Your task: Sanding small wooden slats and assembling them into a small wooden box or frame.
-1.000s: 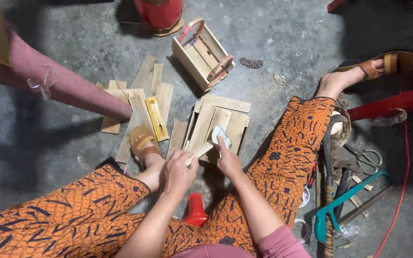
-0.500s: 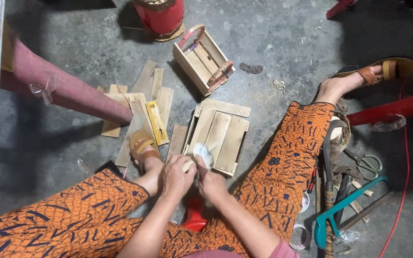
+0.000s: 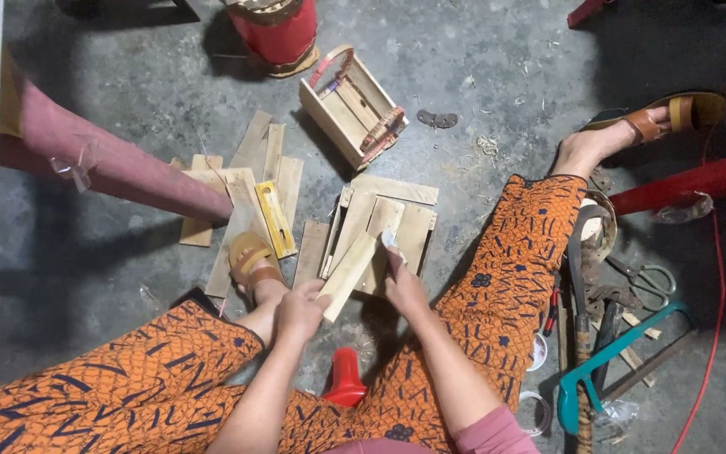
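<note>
My left hand point(image 3: 300, 308) grips the near end of a pale wooden strip point(image 3: 349, 275), which slants up and away to the right. My right hand point(image 3: 403, 286) presses a small whitish pad point(image 3: 391, 243) against the strip's far end, its fingers closed on the pad. Right behind the strip lies a stack of flat wooden slats point(image 3: 388, 220) on the concrete floor. I sit on the floor with legs spread in orange patterned trousers, a sandalled foot point(image 3: 249, 259) beside my left hand.
More loose slats point(image 3: 249, 181) and a yellow tool point(image 3: 276, 219) lie to the left. A small wooden crate point(image 3: 352, 108) and a red can point(image 3: 276, 29) stand farther off. A red cone point(image 3: 345, 378) sits between my legs. A teal hacksaw point(image 3: 607, 361), scissors point(image 3: 644, 277) and other tools lie right.
My right hand drew back to my left hand with the pad, then slid out along the strip again. The strip is now more plainly raised and slanted in my left hand.
</note>
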